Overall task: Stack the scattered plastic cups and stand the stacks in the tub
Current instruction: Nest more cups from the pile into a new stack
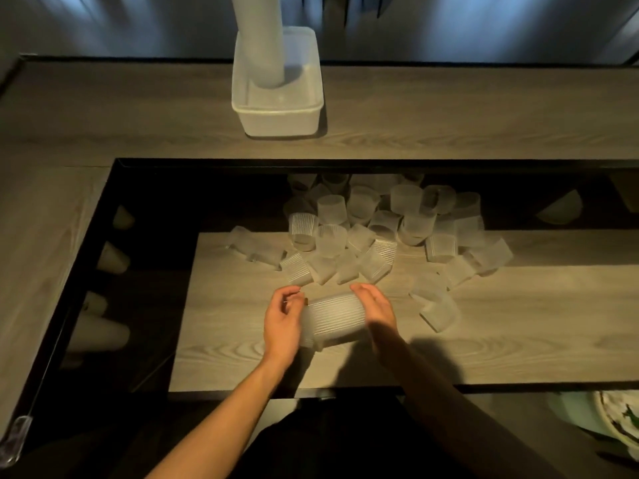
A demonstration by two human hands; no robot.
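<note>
Dim room. Wood-grain bench (501, 326), black glossy inset. Translucent tub (280, 124) at far side, tall cup stack (257, 39) standing inside. Loose ribbed cups (363, 229) heaped mid-bench. Nearer: short stack (333, 318) lying sideways between left hand (281, 321) and right hand (378, 314), fingers (366, 293) curled round its ends.

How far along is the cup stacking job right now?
Done: one tall stack of cups already stands in the plastic tub. In hand: the left hand and right hand hold a short ribbed stack sideways between them. Left: a big heap of loose cups lies beyond the hands, so most of the job probably remains.
</note>
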